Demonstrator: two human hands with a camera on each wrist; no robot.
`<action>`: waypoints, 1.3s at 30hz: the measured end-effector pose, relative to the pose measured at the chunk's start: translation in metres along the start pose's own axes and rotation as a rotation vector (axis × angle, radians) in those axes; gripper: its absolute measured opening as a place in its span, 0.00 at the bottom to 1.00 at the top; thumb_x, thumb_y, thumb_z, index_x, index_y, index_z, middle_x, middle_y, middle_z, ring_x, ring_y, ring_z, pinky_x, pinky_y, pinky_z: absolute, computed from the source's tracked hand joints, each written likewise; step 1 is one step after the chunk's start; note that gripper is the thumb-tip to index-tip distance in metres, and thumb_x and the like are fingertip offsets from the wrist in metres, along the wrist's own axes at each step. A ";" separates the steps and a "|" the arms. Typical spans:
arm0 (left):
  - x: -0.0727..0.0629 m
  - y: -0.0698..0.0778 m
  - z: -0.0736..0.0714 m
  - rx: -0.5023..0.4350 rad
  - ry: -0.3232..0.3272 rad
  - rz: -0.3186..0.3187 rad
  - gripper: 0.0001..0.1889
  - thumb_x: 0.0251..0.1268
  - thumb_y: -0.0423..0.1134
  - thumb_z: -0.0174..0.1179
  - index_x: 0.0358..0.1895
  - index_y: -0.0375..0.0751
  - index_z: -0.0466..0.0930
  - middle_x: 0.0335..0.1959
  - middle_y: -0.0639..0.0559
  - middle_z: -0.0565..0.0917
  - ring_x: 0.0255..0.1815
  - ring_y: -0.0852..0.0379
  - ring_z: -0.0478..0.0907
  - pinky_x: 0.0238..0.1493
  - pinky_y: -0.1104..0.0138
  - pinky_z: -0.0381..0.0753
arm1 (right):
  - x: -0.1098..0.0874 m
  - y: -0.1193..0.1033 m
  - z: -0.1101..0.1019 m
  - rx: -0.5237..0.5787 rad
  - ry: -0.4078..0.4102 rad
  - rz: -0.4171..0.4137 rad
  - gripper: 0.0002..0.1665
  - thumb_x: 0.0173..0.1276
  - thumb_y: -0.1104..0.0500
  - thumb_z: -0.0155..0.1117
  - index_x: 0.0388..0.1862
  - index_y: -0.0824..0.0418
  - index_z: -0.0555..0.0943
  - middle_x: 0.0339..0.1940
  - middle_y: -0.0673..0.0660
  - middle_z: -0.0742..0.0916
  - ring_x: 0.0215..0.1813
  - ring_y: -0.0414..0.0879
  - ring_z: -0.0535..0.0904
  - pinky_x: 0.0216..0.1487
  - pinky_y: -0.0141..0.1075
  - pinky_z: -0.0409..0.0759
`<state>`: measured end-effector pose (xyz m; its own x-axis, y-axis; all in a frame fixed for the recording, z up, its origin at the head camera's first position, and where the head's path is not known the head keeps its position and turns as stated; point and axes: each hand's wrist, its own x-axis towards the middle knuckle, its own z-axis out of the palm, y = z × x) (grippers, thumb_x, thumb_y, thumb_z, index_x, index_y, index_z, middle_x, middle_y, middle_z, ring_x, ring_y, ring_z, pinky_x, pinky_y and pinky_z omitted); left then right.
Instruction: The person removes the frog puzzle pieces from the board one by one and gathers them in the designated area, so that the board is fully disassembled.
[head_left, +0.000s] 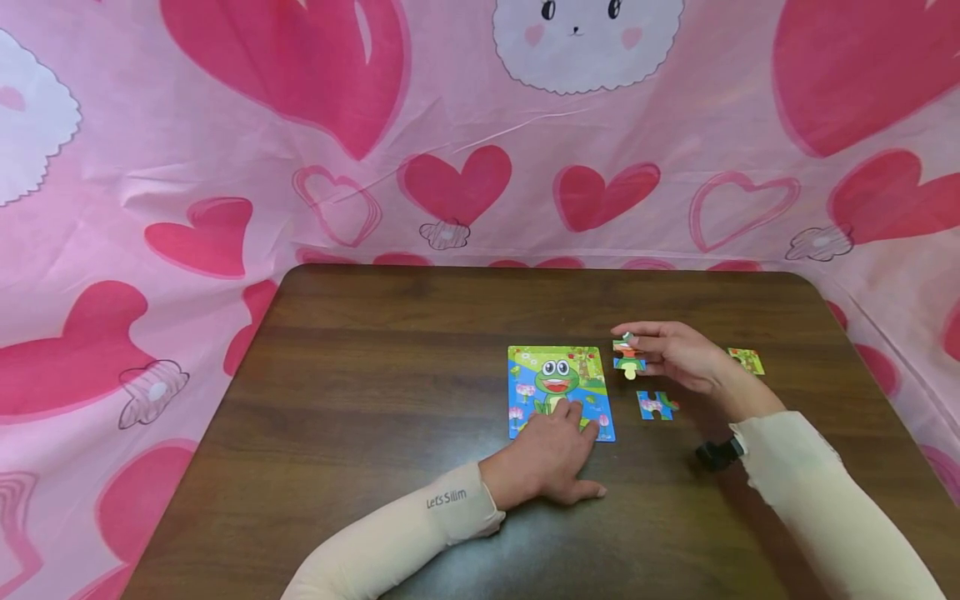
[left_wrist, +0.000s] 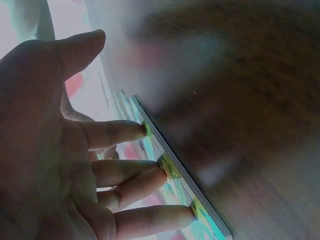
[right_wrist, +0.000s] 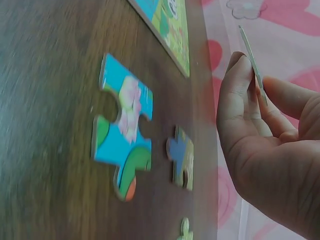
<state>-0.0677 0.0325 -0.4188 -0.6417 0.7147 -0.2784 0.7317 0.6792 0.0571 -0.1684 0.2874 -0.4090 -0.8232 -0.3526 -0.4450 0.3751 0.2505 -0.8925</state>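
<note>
A frog jigsaw puzzle lies flat on the table, showing a green frog on a blue and yellow background. My left hand rests its fingertips on the puzzle's lower part, thumb spread away; in the left wrist view, those fingers touch the thin board near its edge. Just right of the puzzle, my right hand pinches a jigsaw piece between thumb and fingers. That piece appears edge-on in the right wrist view, above the table. A blue tulip piece lies below the right hand.
A yellow-green piece lies farther right on the brown table. The right wrist view also shows a blue and yellow piece beyond the tulip piece. Pink heart-patterned cloth hangs behind and beside the table.
</note>
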 end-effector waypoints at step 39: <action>0.000 -0.001 0.002 0.042 0.002 0.003 0.43 0.62 0.77 0.52 0.72 0.53 0.68 0.71 0.47 0.72 0.65 0.53 0.69 0.47 0.61 0.83 | -0.062 0.050 -0.068 -0.019 0.083 0.043 0.19 0.83 0.51 0.48 0.65 0.40 0.80 0.41 0.41 0.76 0.40 0.40 0.72 0.43 0.35 0.79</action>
<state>-0.0674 0.0314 -0.4208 -0.6397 0.7173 -0.2763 0.7428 0.6693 0.0177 -0.1275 0.3835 -0.4206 -0.8393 -0.2658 -0.4743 0.4033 0.2807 -0.8710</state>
